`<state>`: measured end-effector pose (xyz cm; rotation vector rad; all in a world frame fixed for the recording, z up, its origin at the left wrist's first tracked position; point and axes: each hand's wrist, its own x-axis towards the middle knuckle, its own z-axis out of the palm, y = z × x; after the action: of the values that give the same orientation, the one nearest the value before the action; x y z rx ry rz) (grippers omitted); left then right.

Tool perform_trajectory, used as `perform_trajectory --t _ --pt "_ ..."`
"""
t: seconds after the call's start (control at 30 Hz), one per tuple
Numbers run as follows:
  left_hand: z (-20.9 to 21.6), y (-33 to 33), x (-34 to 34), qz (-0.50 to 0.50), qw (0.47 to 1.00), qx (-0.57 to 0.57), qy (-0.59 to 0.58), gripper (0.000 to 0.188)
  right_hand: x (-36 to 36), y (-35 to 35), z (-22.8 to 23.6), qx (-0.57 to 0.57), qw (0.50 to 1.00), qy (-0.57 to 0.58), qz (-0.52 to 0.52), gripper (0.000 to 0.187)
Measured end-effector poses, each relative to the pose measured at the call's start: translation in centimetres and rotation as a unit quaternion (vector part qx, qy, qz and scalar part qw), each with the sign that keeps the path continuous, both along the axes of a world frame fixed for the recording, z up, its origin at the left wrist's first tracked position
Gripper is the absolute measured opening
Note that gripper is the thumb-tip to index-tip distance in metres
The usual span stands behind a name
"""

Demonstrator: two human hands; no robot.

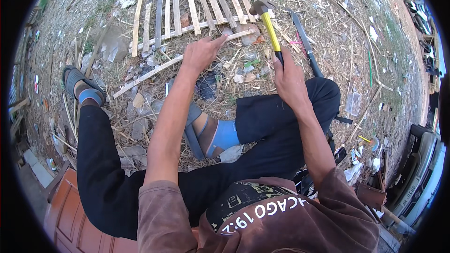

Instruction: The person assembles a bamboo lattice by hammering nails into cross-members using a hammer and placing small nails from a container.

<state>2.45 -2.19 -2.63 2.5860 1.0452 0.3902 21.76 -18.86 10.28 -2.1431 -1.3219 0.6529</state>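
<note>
My left hand [201,55] pinches a loose thin wooden slat [146,77], which slants up to the right just above the ground. My right hand [289,76] is wrapped round the black grip of a claw hammer [268,28] with a yellow shaft. The hammer's head is up and stands over the right end of a row of slats. Ahead of both hands, several long wooden slats [190,2] lie side by side, their near ends along a thin crosspiece [187,29]. Whether nails are in them is too small to tell.
Right of the hammer lies a long blade [302,33] with a dark handle. Stones [115,44], dry straw and litter cover the ground. My sandalled feet [77,82] are close to the work. A reddish-brown panelled board [70,211] is at lower left, a vehicle [419,178] at far right.
</note>
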Motion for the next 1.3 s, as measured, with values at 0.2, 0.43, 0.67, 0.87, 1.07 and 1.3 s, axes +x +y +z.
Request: perform_trajectory --t 0.2,0.43,0.67,0.87,1.07,1.3 --pt "0.4 0.2 -0.9 0.004 1.000 0.006 0.002 0.032 -0.5 0.6 1.8 0.115 0.993 -0.025 0.000 0.028" --pt "0.2 0.1 0.0 0.008 1.000 -0.002 -0.009 0.032 0.7 0.3 0.2 0.009 0.999 -0.037 0.014 0.025" --pt "-0.2 0.2 -0.5 0.006 1.000 -0.005 -0.017 0.029 -0.9 -0.2 0.0 0.106 0.993 -0.038 -0.030 0.024" --pt "0.1 0.0 0.0 0.010 1.000 0.007 -0.008 0.032 -0.1 -3.1 -5.7 -0.004 0.996 0.067 -0.066 0.026" --pt "0.0 -0.3 -0.4 0.018 0.999 0.018 -0.043 0.033 -0.2 -3.2 -5.4 -0.043 0.910 0.362 -0.200 0.018" --pt "2.0 -0.9 -1.2 0.022 0.994 0.039 -0.104 0.037 -0.4 -2.5 -6.9 0.044 0.886 0.380 -0.262 0.019"
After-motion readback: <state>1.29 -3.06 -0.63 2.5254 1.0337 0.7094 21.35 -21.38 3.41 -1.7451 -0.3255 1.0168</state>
